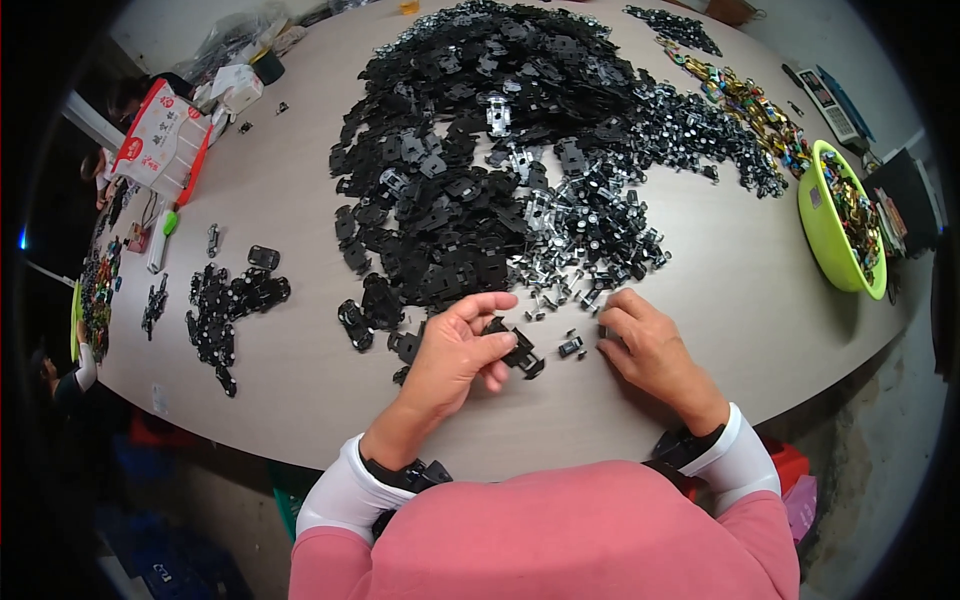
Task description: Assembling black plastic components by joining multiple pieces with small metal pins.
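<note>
My left hand point(450, 350) pinches a black plastic toy car chassis point(522, 356) between thumb and fingers, tilted just above the table. To its right, my right hand point(652, 352) rests low with fingers curled down at the edge of the loose wheel axles point(600, 235); whatever its fingertips hold is hidden. Between the hands lies a small black block-like part point(570, 347) with tiny wheel pieces beside it. Ahead of my left hand spreads a big heap of black chassis point(450, 225), with the silvery axles and black wheels along its right side.
Several wheeled chassis point(215, 310) form a cluster at the left. Coloured toy car bodies point(750, 105) line the far right, near a lime-green basin point(835, 262) full of more. A cordless phone point(828, 103) lies behind it. At far left stands a red-and-white box point(160, 145); other people sit beyond.
</note>
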### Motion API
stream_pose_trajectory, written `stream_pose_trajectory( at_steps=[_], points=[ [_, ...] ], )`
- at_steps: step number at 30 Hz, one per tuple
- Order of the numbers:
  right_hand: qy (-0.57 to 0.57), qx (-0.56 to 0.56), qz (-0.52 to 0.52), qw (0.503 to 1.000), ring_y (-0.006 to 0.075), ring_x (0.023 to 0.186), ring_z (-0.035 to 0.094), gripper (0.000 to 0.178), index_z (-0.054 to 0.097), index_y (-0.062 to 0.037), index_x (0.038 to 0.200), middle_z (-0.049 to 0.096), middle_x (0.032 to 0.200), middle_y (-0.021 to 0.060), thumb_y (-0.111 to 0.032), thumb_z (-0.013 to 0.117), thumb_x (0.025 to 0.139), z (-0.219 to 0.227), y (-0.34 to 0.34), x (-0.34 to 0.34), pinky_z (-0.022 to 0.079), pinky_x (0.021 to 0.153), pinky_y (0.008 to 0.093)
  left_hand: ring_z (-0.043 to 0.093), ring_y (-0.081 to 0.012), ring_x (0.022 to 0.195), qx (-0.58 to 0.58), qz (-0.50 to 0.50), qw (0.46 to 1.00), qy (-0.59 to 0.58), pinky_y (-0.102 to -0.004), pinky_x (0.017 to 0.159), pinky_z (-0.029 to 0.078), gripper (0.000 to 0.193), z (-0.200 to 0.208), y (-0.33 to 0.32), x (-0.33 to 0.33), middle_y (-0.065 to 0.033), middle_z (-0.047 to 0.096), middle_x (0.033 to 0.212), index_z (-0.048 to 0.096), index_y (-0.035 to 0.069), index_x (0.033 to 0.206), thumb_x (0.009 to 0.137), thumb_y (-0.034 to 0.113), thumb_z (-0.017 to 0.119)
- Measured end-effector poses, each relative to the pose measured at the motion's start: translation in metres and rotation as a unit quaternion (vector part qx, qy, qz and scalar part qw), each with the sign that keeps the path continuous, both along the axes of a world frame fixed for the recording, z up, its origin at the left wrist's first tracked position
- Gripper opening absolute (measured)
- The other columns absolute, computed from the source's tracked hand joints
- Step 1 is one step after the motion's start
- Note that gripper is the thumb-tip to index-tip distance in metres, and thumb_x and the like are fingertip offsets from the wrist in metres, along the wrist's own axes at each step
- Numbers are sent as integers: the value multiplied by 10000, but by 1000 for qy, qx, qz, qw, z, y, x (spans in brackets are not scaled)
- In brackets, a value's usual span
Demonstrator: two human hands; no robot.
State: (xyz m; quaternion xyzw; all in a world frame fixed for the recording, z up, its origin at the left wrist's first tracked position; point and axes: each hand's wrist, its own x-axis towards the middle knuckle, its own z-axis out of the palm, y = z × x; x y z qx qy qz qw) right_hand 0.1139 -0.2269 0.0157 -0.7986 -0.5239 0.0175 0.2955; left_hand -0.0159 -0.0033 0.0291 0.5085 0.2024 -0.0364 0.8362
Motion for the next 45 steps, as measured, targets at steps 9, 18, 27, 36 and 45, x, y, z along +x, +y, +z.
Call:
stream_pose_trajectory(
  at_steps=[9, 18, 27, 36, 45],
  points=[
    [85, 131, 84, 984, 248, 779, 629, 378, 579, -17, 1028, 548, 1031, 131, 44, 706, 677, 20, 26, -33, 533, 614, 311, 640, -156, 685, -113, -92, 989, -11, -254, 537, 530, 180, -13, -9, 2, -82, 596, 902, 510, -11, 1075, 923, 79, 543],
    [64, 118, 106, 985, 255, 805, 633, 403, 577, -22, 1047, 568, 1037, 112, 31, 708, 669, 16, 26, -39, 536, 629, 324, 563, -90, 563, -80, -124, 989, 22, -186, 459, 417, 152, -23, -14, 1, -30, 594, 781, 582, 11, 967, 923, 155, 602],
    [72, 149, 117, 979, 263, 817, 622, 314, 580, -21, 928, 586, 970, 108, 44, 720, 655, 6, 16, -40, 519, 652, 344, 533, -82, 538, -188, -131, 973, 13, -179, 435, 356, 196, -25, -23, -3, -31, 599, 750, 596, 13, 973, 941, 206, 582],
    [42, 211, 171, 961, 256, 738, 590, 206, 536, -18, 705, 563, 903, 104, 18, 733, 657, 2, 21, -40, 492, 596, 326, 525, -99, 544, -221, -134, 966, 4, -195, 460, 361, 182, -23, -24, -7, -36, 579, 763, 572, 19, 982, 950, 198, 557],
    [93, 172, 15, 980, 287, 700, 586, 210, 560, 7, 887, 574, 879, 136, 60, 641, 701, 21, 18, -7, 484, 602, 332, 591, -110, 575, -49, -31, 998, -40, -205, 463, 457, 129, 1, 2, -9, -76, 643, 836, 587, 22, 929, 939, 146, 552]
  ],
)
